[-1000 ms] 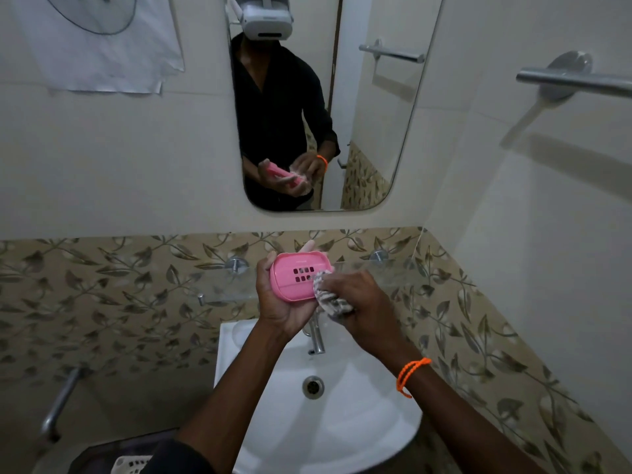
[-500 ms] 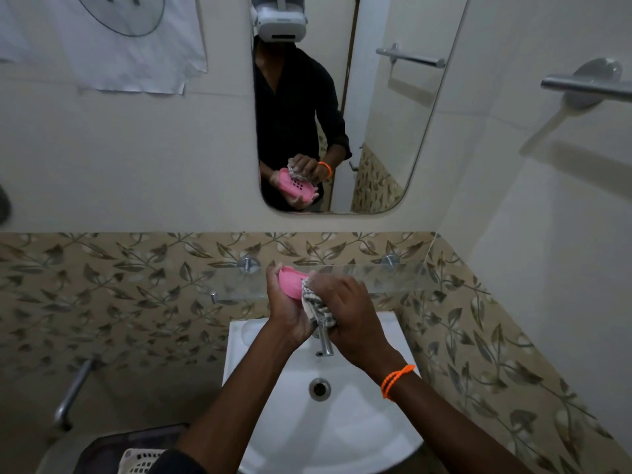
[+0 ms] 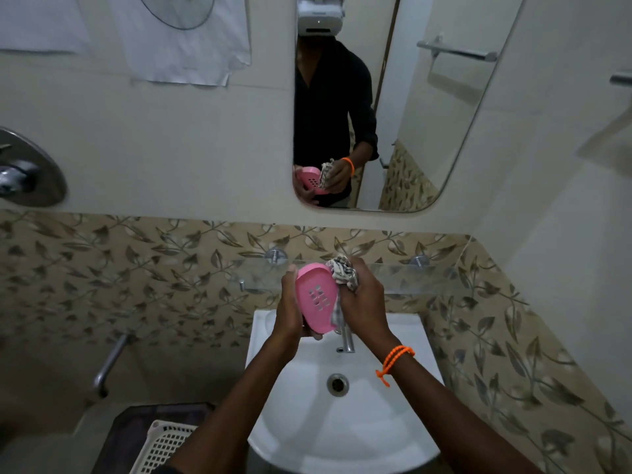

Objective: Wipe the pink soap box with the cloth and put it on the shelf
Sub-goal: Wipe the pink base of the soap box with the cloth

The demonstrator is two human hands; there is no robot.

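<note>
My left hand (image 3: 289,311) holds the pink soap box (image 3: 316,297) tilted on its side over the basin, its slotted face turned toward me. My right hand (image 3: 364,302) grips a bunched checked cloth (image 3: 343,273) and presses it against the box's right edge. A glass shelf (image 3: 410,277) on two metal pegs runs along the leaf-patterned wall just behind both hands. The mirror shows the same hands, box and cloth.
A white basin (image 3: 342,422) with a steel tap (image 3: 347,338) lies below the hands. A mirror (image 3: 410,114) hangs above the shelf. A white perforated basket (image 3: 164,446) sits at lower left, a grab bar (image 3: 109,364) and shower valve (image 3: 27,169) on the left wall.
The soap box has turned from nearly edge-on to showing its slotted face, now tilted lengthwise. The cloth hand has moved to the box's right edge. The view has dipped lower.
</note>
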